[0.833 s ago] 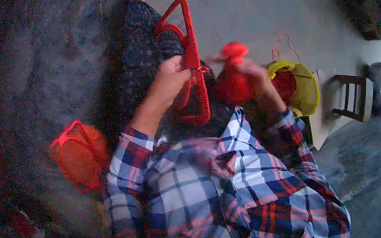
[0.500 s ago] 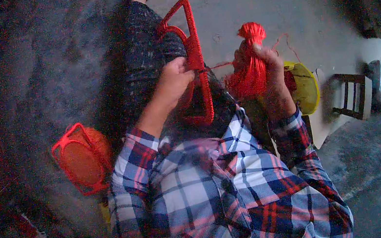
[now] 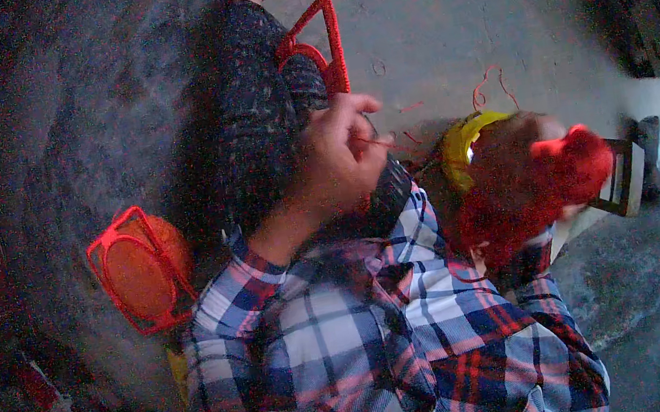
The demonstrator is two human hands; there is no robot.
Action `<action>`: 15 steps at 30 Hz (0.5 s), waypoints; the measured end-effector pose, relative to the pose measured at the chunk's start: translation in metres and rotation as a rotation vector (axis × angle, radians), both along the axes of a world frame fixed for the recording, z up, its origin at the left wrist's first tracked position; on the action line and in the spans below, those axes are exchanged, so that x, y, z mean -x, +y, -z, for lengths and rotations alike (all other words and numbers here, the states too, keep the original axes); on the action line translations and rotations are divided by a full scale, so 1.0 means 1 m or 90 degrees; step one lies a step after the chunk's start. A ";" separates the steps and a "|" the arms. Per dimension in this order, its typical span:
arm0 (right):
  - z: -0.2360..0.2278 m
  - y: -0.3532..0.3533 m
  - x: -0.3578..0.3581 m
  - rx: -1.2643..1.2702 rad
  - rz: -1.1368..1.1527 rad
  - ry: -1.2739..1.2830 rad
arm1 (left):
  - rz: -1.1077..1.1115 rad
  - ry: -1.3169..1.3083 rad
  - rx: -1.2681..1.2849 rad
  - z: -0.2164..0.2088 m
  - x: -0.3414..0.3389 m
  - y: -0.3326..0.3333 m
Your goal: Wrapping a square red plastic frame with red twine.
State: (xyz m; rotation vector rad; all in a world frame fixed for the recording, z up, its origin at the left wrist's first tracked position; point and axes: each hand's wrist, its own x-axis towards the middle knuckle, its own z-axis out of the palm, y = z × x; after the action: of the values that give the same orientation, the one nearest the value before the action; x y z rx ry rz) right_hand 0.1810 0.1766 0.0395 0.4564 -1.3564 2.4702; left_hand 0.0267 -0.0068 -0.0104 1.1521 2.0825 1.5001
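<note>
A red frame wrapped in cord stands up against my dark, speckled trouser leg. My left hand is closed around its lower part, which the hand mostly hides. A thin red strand runs out from between its fingers. Over on the right, my right hand is smeared by motion and grips a bundle of red cord, also blurred. Just behind that hand, the yellow rim of a container shows in part.
On the floor to my left rests another red frame with a round orange piece against it. Loose red strands lie on the grey floor ahead. A dark slatted piece with a pale side stands at the right.
My right hand has swung right and lower with the cord bundle, which is now blurred. My left hand has shifted slightly right and turned, covering more of the frame.
</note>
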 end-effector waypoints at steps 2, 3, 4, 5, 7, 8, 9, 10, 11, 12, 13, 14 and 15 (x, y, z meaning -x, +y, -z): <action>0.008 0.000 0.010 -0.259 0.189 -0.039 | -0.113 -0.062 -0.052 0.004 0.013 0.001; 0.014 0.015 0.030 -0.465 0.107 -0.072 | -0.238 -0.118 -0.098 0.009 0.023 -0.002; 0.022 0.025 0.045 -0.671 0.020 -0.108 | -0.266 -0.180 -0.095 0.022 0.035 -0.008; 0.045 0.021 0.049 -0.670 0.016 -0.105 | -0.297 -0.241 -0.089 0.040 0.044 -0.016; 0.093 0.011 0.049 -1.049 0.072 -0.442 | -0.274 -0.408 -0.051 0.040 0.035 -0.024; 0.108 0.008 0.052 -1.047 0.073 -0.442 | -0.241 -0.547 0.021 0.039 0.027 -0.027; 0.119 0.005 0.055 -1.012 0.046 -0.346 | -0.205 -0.683 0.095 0.039 0.019 -0.030; 0.127 -0.002 0.061 -0.972 0.013 -0.242 | -0.162 -0.699 0.148 0.041 0.011 -0.036; 0.119 -0.015 0.067 -0.972 0.013 -0.245 | -0.160 -0.700 0.149 0.040 0.003 -0.035; 0.107 -0.030 0.072 -0.858 0.029 -0.309 | -0.167 -0.658 0.128 0.038 -0.005 -0.032; 0.096 -0.041 0.076 -0.740 0.039 -0.363 | -0.181 -0.612 0.106 0.038 -0.009 -0.030; 0.084 -0.044 0.077 -0.749 0.025 -0.394 | -0.181 -0.612 0.105 0.040 -0.010 -0.029; 0.075 -0.046 0.073 -0.750 0.025 -0.394 | -0.164 -0.477 0.077 0.044 -0.010 -0.028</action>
State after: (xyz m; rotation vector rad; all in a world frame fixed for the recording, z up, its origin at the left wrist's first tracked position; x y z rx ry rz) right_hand 0.1084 0.1307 -0.0352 -0.1729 -2.9491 1.5356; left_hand 0.0362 -0.0345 -0.0548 0.2021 1.7768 1.5599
